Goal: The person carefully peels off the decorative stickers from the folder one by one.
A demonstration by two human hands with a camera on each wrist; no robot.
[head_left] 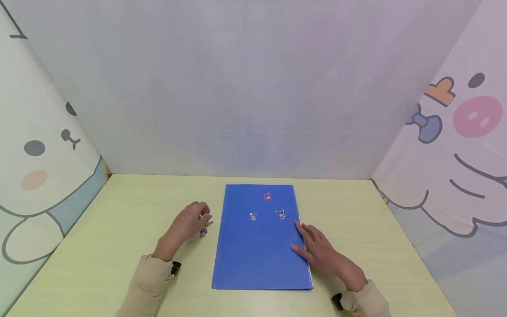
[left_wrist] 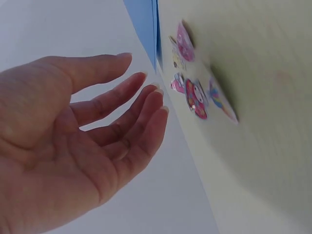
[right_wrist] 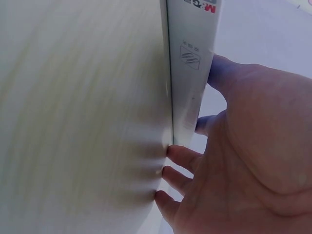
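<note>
A blue file folder point(head_left: 257, 255) lies flat on the table, with three small cartoon stickers on its cover: a pink one point(head_left: 267, 196), a pale one point(head_left: 253, 216) and a dark-edged one point(head_left: 280, 214). My right hand point(head_left: 322, 253) rests at the folder's right side, thumb and index finger on the cover. In the right wrist view, other fingertips touch the table beside the white printed spine point(right_wrist: 192, 63). Left of the folder, my left hand point(head_left: 190, 224) hovers over several loose cartoon stickers point(left_wrist: 196, 99). Its fingers are loosely bent, thumb apart, nothing between them in the left wrist view.
The pale wooden table point(head_left: 356, 211) runs back to a plain light backdrop point(head_left: 237, 88). Cartoon-printed panels stand at the left and right sides. Small black devices point(head_left: 176, 268) show at both wrists.
</note>
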